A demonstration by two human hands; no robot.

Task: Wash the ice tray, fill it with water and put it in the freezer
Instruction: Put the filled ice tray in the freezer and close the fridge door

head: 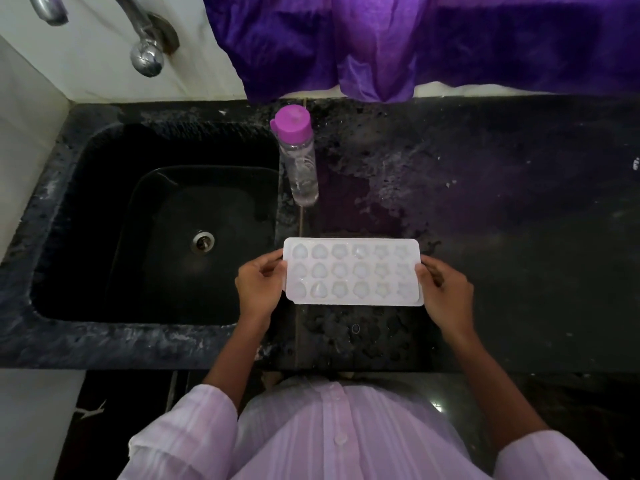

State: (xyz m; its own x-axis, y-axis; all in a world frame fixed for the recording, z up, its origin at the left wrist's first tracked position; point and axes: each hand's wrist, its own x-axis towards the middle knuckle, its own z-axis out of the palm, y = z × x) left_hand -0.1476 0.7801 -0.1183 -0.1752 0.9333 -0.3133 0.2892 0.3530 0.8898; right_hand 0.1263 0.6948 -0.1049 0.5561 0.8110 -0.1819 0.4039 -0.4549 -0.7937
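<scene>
Level white ice tray [352, 270], cavities up

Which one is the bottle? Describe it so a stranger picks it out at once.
Start at the black sink on the left of the dark counter. Just past its right rim, beyond the white tray, a bottle stands upright. It is the only clear thing with a bright purple cap.

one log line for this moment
ice tray: over counter beside sink | left hand: holds left end | right hand: holds right end
</scene>
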